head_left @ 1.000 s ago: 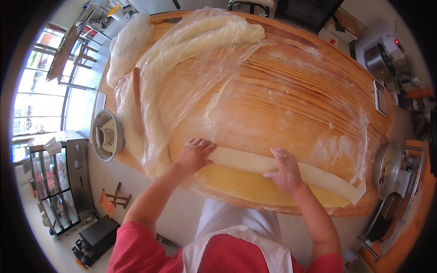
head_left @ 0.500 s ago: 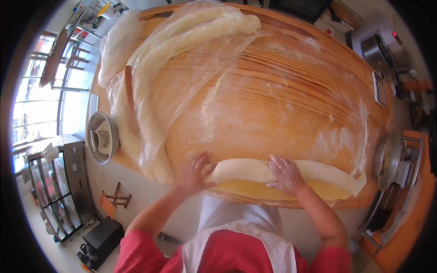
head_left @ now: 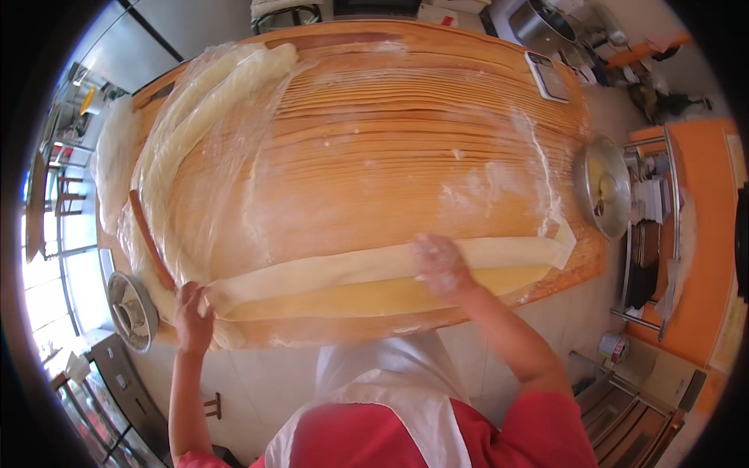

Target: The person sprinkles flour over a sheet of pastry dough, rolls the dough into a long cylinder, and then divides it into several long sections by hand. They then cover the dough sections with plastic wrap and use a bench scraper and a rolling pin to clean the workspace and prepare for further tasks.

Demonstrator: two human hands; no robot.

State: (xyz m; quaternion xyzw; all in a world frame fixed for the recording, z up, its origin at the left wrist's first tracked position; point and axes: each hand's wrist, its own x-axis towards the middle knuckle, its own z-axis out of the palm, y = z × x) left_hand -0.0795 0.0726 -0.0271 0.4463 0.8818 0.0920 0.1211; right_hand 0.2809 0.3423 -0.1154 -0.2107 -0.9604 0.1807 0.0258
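Observation:
A long dough sheet [head_left: 343,269] lies along the near edge of the wooden table, its pale far side folded over. The yellow, shiny strip [head_left: 351,301] of its inner surface faces up on my side. At the sheet's left end, my left hand [head_left: 193,313] has its fingers closed on the dough's edge. Floury and smeared by motion, my right hand [head_left: 441,267] is over the fold right of the middle; whether it grips cannot be made out. Thick dough ropes [head_left: 183,129] under clear plastic curve along the table's left side, with a wooden rolling pin [head_left: 150,240] beside them.
At the left corner stands a metal bowl [head_left: 133,312] with flour and a scoop-like thing in it. A wide metal bowl [head_left: 602,187] is at the right edge. A white flat device [head_left: 547,76] lies at the far right. Flour streaks the wooden table [head_left: 374,164].
My left hand has moved left to the sheet's end, and my right hand has lifted or slid along the fold. The dough looks flatter and more stretched out; the whole view has turned right.

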